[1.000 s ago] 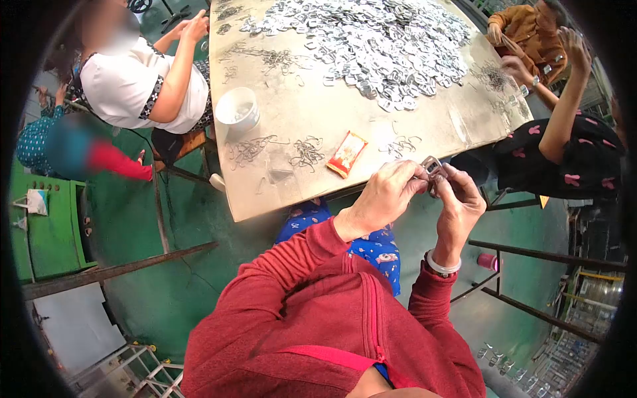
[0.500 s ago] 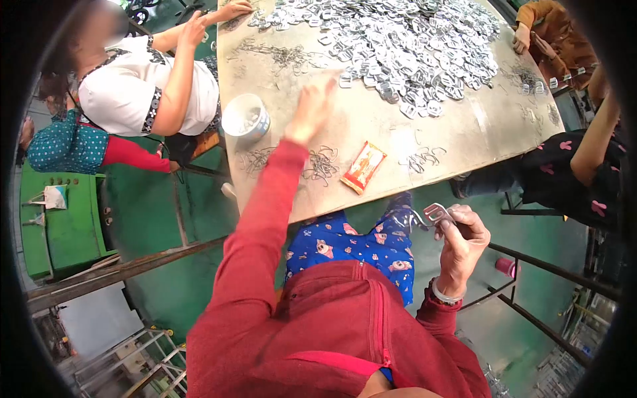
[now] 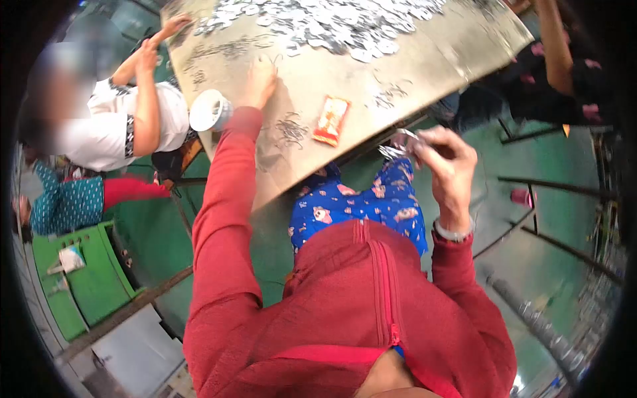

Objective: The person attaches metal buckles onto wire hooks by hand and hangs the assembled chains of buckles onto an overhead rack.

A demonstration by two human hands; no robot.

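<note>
My left hand (image 3: 263, 82) is over the table with its fingers bent together, and a thin curved wire hook (image 3: 278, 59) shows at the fingertips. My right hand (image 3: 450, 159) is raised in front of the table's near edge, thumb and fingers pinched on a shiny metal buckle (image 3: 405, 140). More thin bright metal hangs beside that buckle, blurred. A heap of flat silver buckles (image 3: 332, 26) covers the far part of the table (image 3: 318, 76). Loose dark wire hooks (image 3: 290, 130) lie nearer, between my left forearm and a red and white packet (image 3: 332, 121).
A white and blue tub (image 3: 210, 111) stands left of my left forearm. More wire hooks (image 3: 388, 94) lie right of the packet. A person in white (image 3: 156, 119) sits at the left, another in dark patterned clothes (image 3: 564, 73) at the right. Metal bars (image 3: 557, 189) run below right.
My view has turned, shifting the table up and left. My left hand's fingers, stretched towards the heap before, are now bent at the wire. The right hand still holds the buckle.
</note>
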